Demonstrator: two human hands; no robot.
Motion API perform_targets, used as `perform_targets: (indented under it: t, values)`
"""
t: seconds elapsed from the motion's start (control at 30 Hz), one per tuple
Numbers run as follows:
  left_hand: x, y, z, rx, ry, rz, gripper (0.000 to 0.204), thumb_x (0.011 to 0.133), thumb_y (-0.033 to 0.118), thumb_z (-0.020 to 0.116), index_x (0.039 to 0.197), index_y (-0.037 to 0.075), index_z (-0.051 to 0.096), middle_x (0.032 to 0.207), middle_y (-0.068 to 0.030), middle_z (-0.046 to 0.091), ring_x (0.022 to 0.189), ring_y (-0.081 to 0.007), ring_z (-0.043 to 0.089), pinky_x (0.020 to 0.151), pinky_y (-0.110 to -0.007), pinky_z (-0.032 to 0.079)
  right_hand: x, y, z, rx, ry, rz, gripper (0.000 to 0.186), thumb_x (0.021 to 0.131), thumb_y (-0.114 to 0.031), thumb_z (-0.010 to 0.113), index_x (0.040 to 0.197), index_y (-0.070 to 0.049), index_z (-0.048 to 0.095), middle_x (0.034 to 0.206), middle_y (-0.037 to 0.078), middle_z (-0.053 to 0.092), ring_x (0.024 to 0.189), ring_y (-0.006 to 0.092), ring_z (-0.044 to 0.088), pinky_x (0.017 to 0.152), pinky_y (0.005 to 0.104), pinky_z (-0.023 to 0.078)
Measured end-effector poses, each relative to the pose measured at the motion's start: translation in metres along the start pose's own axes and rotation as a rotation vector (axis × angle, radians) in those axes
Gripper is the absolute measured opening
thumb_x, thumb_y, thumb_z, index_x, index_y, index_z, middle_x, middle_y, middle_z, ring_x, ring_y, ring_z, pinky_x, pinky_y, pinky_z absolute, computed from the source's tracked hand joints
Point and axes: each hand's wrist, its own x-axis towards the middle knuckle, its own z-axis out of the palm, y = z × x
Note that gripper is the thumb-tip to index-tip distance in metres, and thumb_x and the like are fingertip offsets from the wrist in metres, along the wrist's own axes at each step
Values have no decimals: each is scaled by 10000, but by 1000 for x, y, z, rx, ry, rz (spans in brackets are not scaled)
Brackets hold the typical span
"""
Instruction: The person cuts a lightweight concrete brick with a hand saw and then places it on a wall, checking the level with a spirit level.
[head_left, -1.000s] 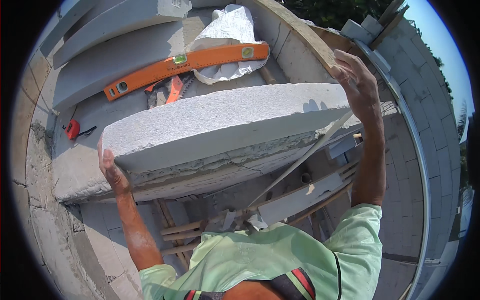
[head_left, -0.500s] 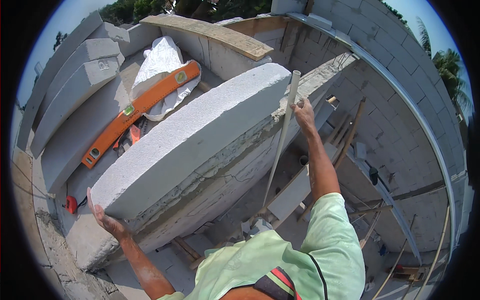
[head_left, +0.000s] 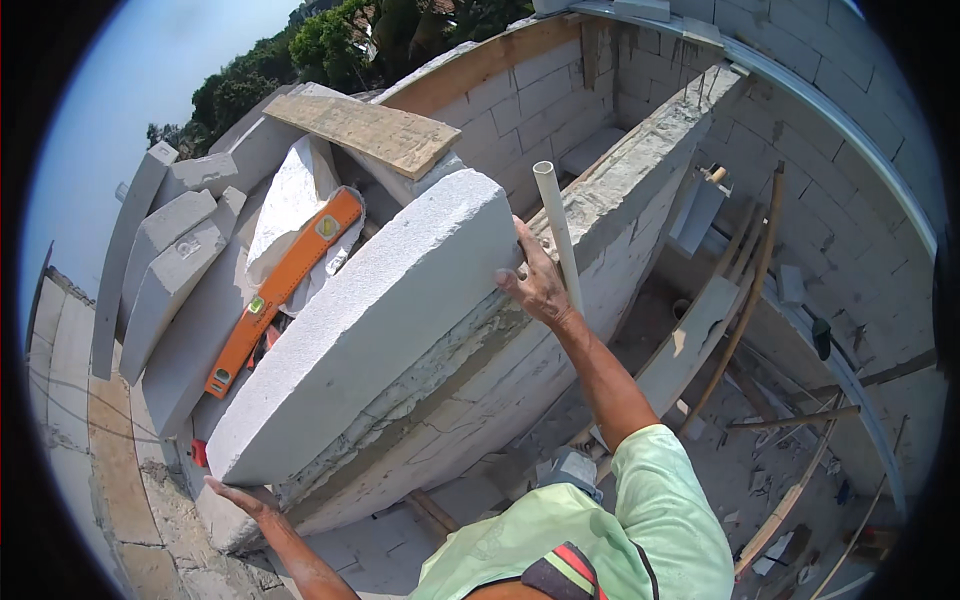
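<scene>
A long, pale grey lightweight concrete block (head_left: 370,330) lies slantwise on a bed of wet mortar (head_left: 420,385) along the wall top. My left hand (head_left: 243,498) holds its near left end, fingers stretched along the lower corner. At the far right end, my right hand (head_left: 540,285) grips the block, its fingers round the end face and the thumb by the front face. Just beyond that hand stands a white plastic pipe (head_left: 556,225), upright and slightly tilted.
Behind the block lie an orange spirit level (head_left: 285,290), a white sack (head_left: 290,215) and a red tape measure (head_left: 199,453). Several loose blocks (head_left: 175,250) are stacked at left. A wooden board (head_left: 365,130) lies at the back. Below right are planks (head_left: 690,350) and a deep drop.
My right hand has left the pipe and moved onto the block's right end. My left hand has shifted to the lower corner of the other end. The view has turned.
</scene>
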Motion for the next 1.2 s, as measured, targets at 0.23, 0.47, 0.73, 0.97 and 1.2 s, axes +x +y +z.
perform_targets:
  t: [0.23, 0.47, 0.73, 0.97, 1.2]
  values:
    - [-23, -28, 6, -175, 149, -166, 926, 910, 799, 236, 1537, 120, 280, 1574, -108, 297, 1422, -298, 302, 1186, -450, 198, 20, 29, -7, 29, -174, -36, 1040, 767, -697, 687, 1444, 38, 395, 1438, 291, 447, 1364, 408, 428, 1128, 457, 366]
    - [-38, -53, 27, 49, 109, 77, 826, 954, 712, 231, 1533, 126, 289, 1546, -113, 345, 1422, -294, 311, 1169, -438, 242, 22, 43, -8, 140, -192, -69, 943, 834, -630, 654, 1430, 58, 411, 1450, 278, 446, 1382, 391, 415, 1141, 434, 348]
    - [-40, -53, 40, 25, 82, 64, 804, 948, 705, 273, 1484, 113, 364, 1474, -116, 427, 1369, -297, 380, 1141, -445, 299, 26, 53, -10, 140, -236, -110, 958, 834, -671, 597, 1425, 59, 411, 1466, 262, 429, 1384, 388, 411, 1148, 447, 345]
    - [-38, -55, 39, 15, 74, 49, 756, 962, 680, 278, 1440, 113, 422, 1419, -115, 479, 1319, -293, 434, 1123, -453, 330, 28, 57, -11, 108, -309, -56, 1059, 751, -693, 666, 1465, 29, 367, 1491, 239, 406, 1414, 364, 368, 1172, 456, 308]
    - [-30, -58, 17, 25, 55, 73, 740, 965, 667, 296, 1424, 103, 433, 1399, -117, 489, 1293, -285, 457, 1110, -447, 346, 28, 56, -14, 165, -351, -4, 1078, 729, -699, 680, 1512, -42, 337, 1540, 187, 370, 1440, 333, 341, 1177, 465, 273]
